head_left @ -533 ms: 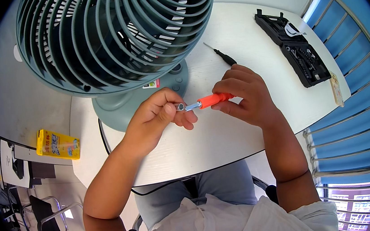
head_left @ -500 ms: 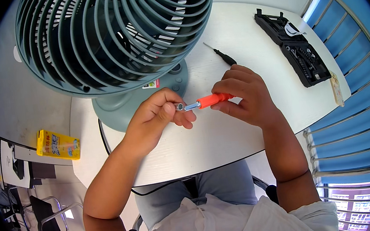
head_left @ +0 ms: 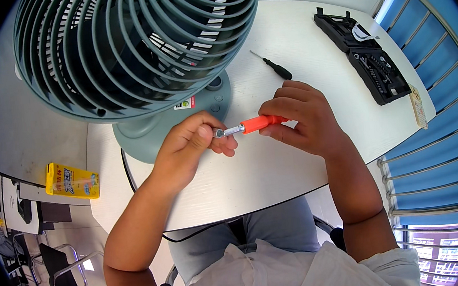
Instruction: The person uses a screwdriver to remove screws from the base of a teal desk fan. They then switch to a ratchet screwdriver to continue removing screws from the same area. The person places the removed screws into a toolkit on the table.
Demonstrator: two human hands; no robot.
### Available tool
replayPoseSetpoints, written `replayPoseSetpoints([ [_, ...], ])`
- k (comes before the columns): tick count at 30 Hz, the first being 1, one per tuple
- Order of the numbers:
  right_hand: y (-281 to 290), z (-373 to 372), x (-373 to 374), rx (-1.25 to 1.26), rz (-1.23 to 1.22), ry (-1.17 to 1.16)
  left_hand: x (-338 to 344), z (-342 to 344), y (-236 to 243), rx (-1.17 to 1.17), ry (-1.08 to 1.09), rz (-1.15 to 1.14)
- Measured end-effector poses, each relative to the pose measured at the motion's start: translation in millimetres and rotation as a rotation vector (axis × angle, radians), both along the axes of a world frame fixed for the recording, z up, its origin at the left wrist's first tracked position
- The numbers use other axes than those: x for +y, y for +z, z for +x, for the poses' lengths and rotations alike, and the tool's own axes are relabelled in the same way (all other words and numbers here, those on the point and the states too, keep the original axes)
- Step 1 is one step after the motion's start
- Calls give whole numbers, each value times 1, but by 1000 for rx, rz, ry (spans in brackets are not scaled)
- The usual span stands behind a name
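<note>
My right hand (head_left: 303,114) is closed around the red handle of a screwdriver-like driver (head_left: 255,124), its metal shaft pointing left. The fingers and thumb of my left hand (head_left: 182,150) pinch a small silver socket (head_left: 219,133) at the shaft's end. Socket and shaft meet or nearly meet; whether they are joined I cannot tell. Both hands are held over the table, in front of a grey-green fan (head_left: 124,106). Beyond my right hand lies a black-handled screwdriver (head_left: 278,69) with a thin shaft.
An open black tool case (head_left: 375,74) with metal pieces lies at the far right of the white table (head_left: 250,188). Near it, a patterned strip (head_left: 418,107) sits at the edge. On the left stands a yellow carton (head_left: 72,180). A metal railing (head_left: 437,157) runs along the right.
The driver has shifted slightly left, and the socket now sits closer to the shaft's end, at a somewhat different angle. Both hands keep their grip. The whole view has shifted a little.
</note>
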State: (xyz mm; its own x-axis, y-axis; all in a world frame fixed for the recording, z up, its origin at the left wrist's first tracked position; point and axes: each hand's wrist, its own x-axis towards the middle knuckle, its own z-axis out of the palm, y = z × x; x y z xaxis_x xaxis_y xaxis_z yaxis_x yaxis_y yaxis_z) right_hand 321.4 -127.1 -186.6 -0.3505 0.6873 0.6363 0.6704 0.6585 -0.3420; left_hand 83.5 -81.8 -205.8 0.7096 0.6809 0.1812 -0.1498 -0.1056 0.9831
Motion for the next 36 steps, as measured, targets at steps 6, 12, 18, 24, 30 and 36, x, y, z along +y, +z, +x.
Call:
replayPoseSetpoints([
  [6, 0, 0, 0, -39, -13, -16, -1, 0, 1, 33, 21, 35],
  [12, -1, -1, 1, -70, 7, -57, -1, -2, -5, 48, 189, 175],
  [18, -2, -3, 1, -144, 21, -104, -7, 3, 6, 354, 445, 677],
  [24, -3, -7, 0, -159, -15, -95, -8, 5, 5, 348, 475, 742],
  [30, -5, -8, -1, -166, -96, -59, -6, 3, 4, 358, 498, 885],
  [36, -5, -9, 0, -182, -43, -56, -7, 4, 4, 392, 539, 899],
])
